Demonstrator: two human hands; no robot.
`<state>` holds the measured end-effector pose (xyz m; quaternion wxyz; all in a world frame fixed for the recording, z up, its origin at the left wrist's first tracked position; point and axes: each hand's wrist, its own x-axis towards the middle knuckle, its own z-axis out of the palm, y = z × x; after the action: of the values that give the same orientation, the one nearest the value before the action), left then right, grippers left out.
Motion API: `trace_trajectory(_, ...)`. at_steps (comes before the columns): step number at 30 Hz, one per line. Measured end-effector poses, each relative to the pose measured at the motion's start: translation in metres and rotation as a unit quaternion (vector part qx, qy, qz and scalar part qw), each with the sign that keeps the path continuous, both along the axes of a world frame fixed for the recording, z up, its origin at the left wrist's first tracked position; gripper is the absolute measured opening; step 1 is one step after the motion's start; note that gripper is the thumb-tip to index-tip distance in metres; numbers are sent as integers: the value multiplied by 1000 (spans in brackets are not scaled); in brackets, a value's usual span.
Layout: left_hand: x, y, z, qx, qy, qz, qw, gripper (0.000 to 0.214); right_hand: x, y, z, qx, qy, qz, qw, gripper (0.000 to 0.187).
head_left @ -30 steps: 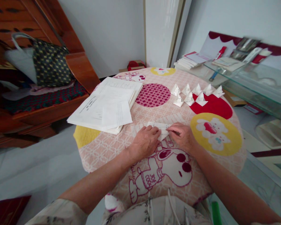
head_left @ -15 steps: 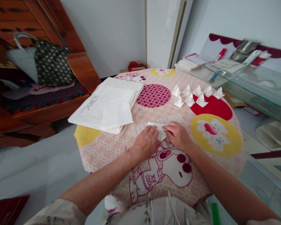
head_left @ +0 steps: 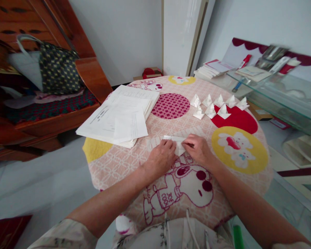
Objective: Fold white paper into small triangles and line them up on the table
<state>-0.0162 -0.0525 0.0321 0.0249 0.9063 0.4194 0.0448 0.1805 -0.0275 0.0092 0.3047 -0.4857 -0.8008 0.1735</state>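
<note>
Pressing, not clutching: your left hand (head_left: pixel 162 157) lies palm-down with its fingers flat on the left part of the small white paper (head_left: pixel 178 141), closed around nothing. Your right hand (head_left: pixel 199 149) has its fingertips bunched on the paper's right part; whether they pinch a flap or only press on it cannot be told. That paper lies flat on the tablecloth (head_left: pixel 114 162), between your two hands and partly covered by them.

For a clean crease, I'd judge you want the left hand as the anchor so the sheet cannot slide on the soft cloth. Line the edges up before committing, then run a fingertip along the fold from the middle outward.

Beyond the paper and to its left sits a stack of printed sheets (head_left: pixel 119 116). Beyond it to the right, well apart, a cluster of folded white pieces (head_left: pixel 219 105) stands in two loose rows. Farther left of the paper, off the table, a wooden bench (head_left: pixel 54 121) carries a patterned bag (head_left: pixel 58 69). Farther right, a glass shelf (head_left: pixel 282 93) holds papers and small items.
</note>
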Motion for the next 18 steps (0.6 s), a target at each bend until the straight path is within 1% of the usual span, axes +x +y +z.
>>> trace_trajectory(2,0,0,0,-6,-1,7,1000,26,-4,4,3,-44,2,-59,997,16)
trace_trajectory(4,-1,0,0,-9,-10,14,1000,28,-11,9,6,-88,-27,-121,988,13)
trace_trajectory(6,-2,0,0,-10,-18,16,1000,33,-19,14,10,-104,-69,-160,979,12)
trace_trajectory(9,-3,0,-1,-13,-23,22,999,42,-29,19,15,-112,-109,-179,971,13)
trace_trajectory(12,-3,2,0,-22,-18,32,999,40,-30,22,18,-129,-120,-182,967,12)
trace_trajectory(18,-4,2,4,-33,-15,43,998,35,-9,23,24,-161,-113,-194,961,10)
